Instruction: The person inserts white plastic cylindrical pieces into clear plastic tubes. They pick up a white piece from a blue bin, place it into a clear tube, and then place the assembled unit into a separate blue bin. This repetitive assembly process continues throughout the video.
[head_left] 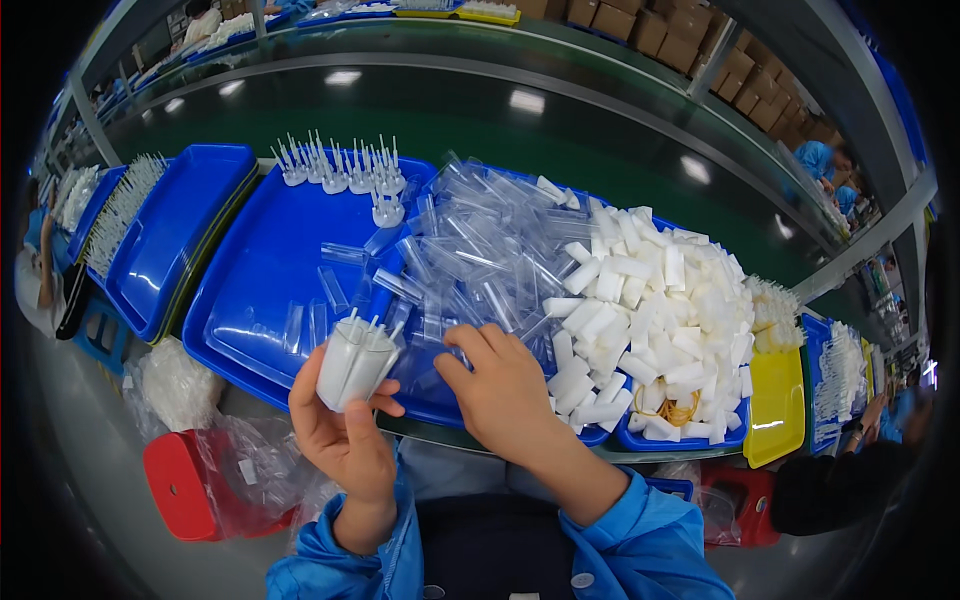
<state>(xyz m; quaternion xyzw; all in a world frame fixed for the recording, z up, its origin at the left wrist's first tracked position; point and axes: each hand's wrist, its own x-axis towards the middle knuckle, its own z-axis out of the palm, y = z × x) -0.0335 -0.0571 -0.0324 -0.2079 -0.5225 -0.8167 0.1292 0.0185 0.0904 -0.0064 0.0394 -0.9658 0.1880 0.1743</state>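
My left hand (350,430) is closed round a bundle of white cylinders (356,362), held upright above the tray's near edge. Thin white stems stick out of their tops. To its right, my right hand (495,385) is over the near edge of a heap of clear plastic tubes (470,240). Its fingers are bent, with a gap between the thumb side and the forefinger, and nothing shows in them. Several loose clear tubes (333,289) lie in the blue tray (235,295) beyond my left hand. White stemmed pieces (335,172) stand in clusters at that tray's far side.
Right of the tubes, white foam-like blocks (660,300) are heaped over blue trays, with rubber bands (680,408) among them. A yellow tray (778,405) stands farther right. Blue trays (180,240) are stacked at left, above a red stool (185,485). A green conveyor belt (440,110) runs behind.
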